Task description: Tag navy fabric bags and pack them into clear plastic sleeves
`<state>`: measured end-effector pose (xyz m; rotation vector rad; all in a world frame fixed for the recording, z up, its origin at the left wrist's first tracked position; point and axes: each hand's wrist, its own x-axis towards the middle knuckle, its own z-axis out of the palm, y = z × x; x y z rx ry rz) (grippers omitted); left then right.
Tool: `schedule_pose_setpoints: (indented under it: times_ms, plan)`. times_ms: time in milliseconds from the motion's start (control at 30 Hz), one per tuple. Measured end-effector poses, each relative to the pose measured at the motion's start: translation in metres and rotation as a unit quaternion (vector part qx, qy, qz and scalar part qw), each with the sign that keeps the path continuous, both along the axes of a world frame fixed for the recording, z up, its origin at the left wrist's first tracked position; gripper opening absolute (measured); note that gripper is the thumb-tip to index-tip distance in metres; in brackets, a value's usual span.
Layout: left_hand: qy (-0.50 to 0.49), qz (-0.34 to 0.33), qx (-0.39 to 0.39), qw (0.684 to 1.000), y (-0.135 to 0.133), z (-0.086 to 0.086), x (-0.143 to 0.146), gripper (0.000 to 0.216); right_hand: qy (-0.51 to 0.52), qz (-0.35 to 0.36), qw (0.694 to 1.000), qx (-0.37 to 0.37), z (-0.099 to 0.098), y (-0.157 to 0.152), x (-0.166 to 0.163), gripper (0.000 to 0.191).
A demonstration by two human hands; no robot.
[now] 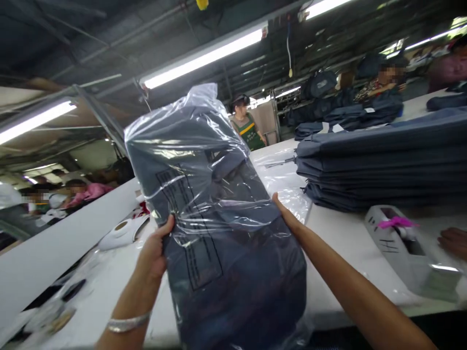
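A clear plastic bag (241, 233) with a flat navy fabric item inside is held up, tilted, in front of me. Black print in a frame shows on its left half, and the plastic bunches at its top. My left hand (156, 248) grips the left edge, its thumb over the front. On the right edge is my right hand (286, 211), with the thumb tip showing and the other fingers hidden behind the bag. The bag's lower end runs out of the bottom of the view, above the white table (335, 238).
To the right lies a stack of navy fabric items (379, 160). Nearer stands a grey tape dispenser (397, 248) with a pink strip, beside another person's hand (454, 243). Flat clear plastic (284, 180) lies behind. A person in a green apron (251, 133) stands across the table.
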<state>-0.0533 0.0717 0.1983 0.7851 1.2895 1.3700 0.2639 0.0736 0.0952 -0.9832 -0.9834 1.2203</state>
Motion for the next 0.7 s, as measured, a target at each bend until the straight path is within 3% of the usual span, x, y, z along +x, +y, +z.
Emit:
schedule_pose_setpoints:
  times_ms: [100, 167, 300, 400, 500, 567, 600, 667, 700]
  plan:
    - [-0.109, 0.033, -0.061, 0.992, -0.033, -0.066, 0.006, 0.016, 0.016, 0.186, 0.981, -0.057, 0.000, 0.002, 0.011, 0.072]
    - [-0.173, 0.052, -0.078, 0.980, -0.051, -0.109, 0.017, 0.016, -0.022, 0.233, 0.968, -0.086, 0.008, 0.015, 0.018, 0.061]
    - [-0.287, 0.047, -0.105, 0.951, -0.075, -0.175, 0.056, 0.025, -0.180, 0.232, 0.941, -0.167, 0.019, 0.062, 0.028, 0.036]
    - [-0.323, 0.028, -0.096, 0.941, -0.083, -0.210, 0.093, 0.033, -0.265, 0.123, 0.938, -0.184, 0.016, 0.098, 0.027, 0.022]
    - [-0.260, -0.036, -0.071, 0.962, -0.085, -0.233, 0.114, 0.047, -0.287, 0.034, 0.947, -0.141, 0.008, 0.124, 0.016, 0.037]
    - [-0.124, -0.129, -0.085, 0.980, -0.087, -0.238, 0.109, 0.054, -0.294, 0.042, 0.949, -0.104, 0.001, 0.130, 0.000, 0.032]
    - [-0.045, -0.202, -0.099, 0.973, -0.088, -0.236, 0.099, 0.056, -0.301, 0.056, 0.949, -0.073, -0.002, 0.129, -0.011, 0.025]
    - [0.090, -0.362, -0.107, 0.922, -0.093, -0.224, 0.068, 0.054, -0.313, 0.100, 0.944, -0.002, -0.008, 0.118, -0.040, 0.005]
    - [0.150, -0.410, -0.090, 0.895, -0.095, -0.216, 0.046, 0.050, -0.317, 0.131, 0.939, 0.029, -0.013, 0.109, -0.058, 0.007]
